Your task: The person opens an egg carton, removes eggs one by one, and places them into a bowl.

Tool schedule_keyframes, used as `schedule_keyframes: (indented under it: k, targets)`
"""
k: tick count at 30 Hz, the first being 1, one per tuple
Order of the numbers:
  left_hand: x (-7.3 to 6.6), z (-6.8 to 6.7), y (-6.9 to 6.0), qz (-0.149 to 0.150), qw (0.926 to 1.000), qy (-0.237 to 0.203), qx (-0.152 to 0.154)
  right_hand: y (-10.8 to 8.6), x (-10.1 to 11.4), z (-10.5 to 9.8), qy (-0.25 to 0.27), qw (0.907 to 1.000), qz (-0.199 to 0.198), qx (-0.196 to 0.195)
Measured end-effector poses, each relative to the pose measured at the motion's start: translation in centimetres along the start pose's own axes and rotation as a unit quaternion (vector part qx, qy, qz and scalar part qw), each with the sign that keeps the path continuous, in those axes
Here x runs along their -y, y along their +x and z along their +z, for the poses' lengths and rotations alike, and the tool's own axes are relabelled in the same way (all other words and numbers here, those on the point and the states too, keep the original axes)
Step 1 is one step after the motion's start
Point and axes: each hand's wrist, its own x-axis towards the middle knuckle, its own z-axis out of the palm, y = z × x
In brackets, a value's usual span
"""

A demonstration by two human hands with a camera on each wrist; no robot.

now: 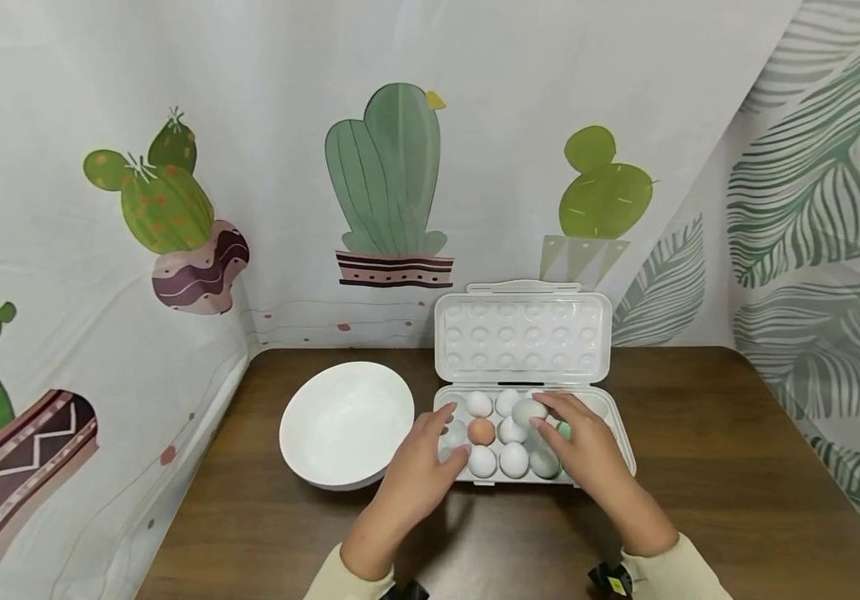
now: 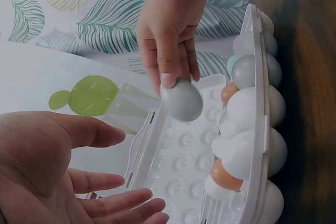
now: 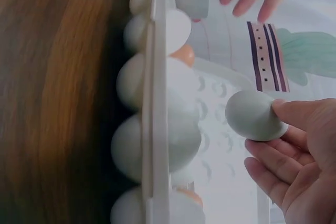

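Between thumb and fingers, my right hand (image 1: 584, 442) pinches a pale grey-green egg (image 3: 253, 115), raised above the egg carton (image 1: 628, 450). My left hand (image 1: 421, 462) hangs over the carton's left end with its fingers spread, holding nothing; in the left wrist view, that left hand (image 2: 58, 177) is apart from the eggs. Several eggs sit in the carton: mostly white ones such as a white egg (image 1: 514, 460), a brown egg (image 1: 482, 431) and a greenish egg (image 1: 564, 430) partly hidden by my right hand. The carton's lid (image 1: 523, 337) stands open at the back.
A white bowl (image 1: 347, 425) stands left of the carton on the brown wooden table (image 1: 722, 467). Behind the table hangs a white cloth (image 1: 280, 167) printed with cacti and leaves; the carton's lid stands close to it.
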Motion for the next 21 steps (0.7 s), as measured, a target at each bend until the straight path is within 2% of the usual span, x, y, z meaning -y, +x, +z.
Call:
schedule_keyframes:
  k: [4, 10, 21]
  targets:
    - [-0.2, 0.1, 0.4, 0.011, 0.9998, -0.016, 0.003, 0.1, 0.8, 0.5, 0.016, 0.9996, -0.02, -0.016]
    - [-0.2, 0.3, 0.9, 0.028, 0.9989, -0.037, 0.0, 0.2, 2.0, 0.9, 0.051, 0.9979, -0.035, -0.018]
    - [0.0, 1.1, 0.9, 0.063, 0.9954, -0.071, -0.011, -0.3, 4.1, 1.4, 0.139, 0.9901, -0.022, 0.002]
